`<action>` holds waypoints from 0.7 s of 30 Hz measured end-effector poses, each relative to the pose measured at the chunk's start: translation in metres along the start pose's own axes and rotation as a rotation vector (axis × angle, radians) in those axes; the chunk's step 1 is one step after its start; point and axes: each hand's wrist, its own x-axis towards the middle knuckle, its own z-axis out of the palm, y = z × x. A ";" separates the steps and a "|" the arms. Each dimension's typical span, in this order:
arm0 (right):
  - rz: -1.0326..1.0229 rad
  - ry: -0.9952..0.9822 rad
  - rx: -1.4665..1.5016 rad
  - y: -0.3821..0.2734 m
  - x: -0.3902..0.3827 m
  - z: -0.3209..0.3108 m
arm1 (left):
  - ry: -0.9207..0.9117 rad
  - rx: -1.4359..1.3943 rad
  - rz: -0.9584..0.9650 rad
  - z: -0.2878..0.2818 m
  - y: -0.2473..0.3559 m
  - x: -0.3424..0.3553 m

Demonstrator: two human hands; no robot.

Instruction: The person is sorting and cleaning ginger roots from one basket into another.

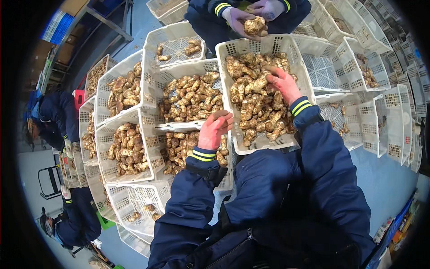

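Note:
My right hand (282, 85), in a pink glove, reaches into a white mesh crate (299, 62) heaped with knobbly brown-and-cream mushrooms (246, 103), its fingertips closed on a pale mushroom (256, 84). My left hand (216, 127), also pink-gloved, hangs beside that crate's left edge, fingers loosely bent and apart, with nothing visible in them. Under and left of it is another crate of mushrooms (178, 150); behind that stands a further filled crate (188, 98).
A co-worker's purple-gloved hands (242, 20) hold a mushroom (254, 24) beyond the main crate. Two more people (53, 112) work at far left. Partly filled crates (134, 197) surround me, with more crates (385, 121) at right and a metal rack (89, 22) at back left.

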 end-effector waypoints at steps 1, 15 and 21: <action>0.041 -0.081 0.069 -0.013 -0.012 0.011 | -0.013 0.020 0.017 0.008 0.002 -0.005; 0.026 -0.347 0.162 -0.043 -0.097 0.056 | -0.056 0.088 0.103 0.064 0.012 -0.077; -0.112 -0.366 -0.108 -0.037 -0.098 0.054 | -0.037 -0.210 -0.064 0.055 0.012 -0.071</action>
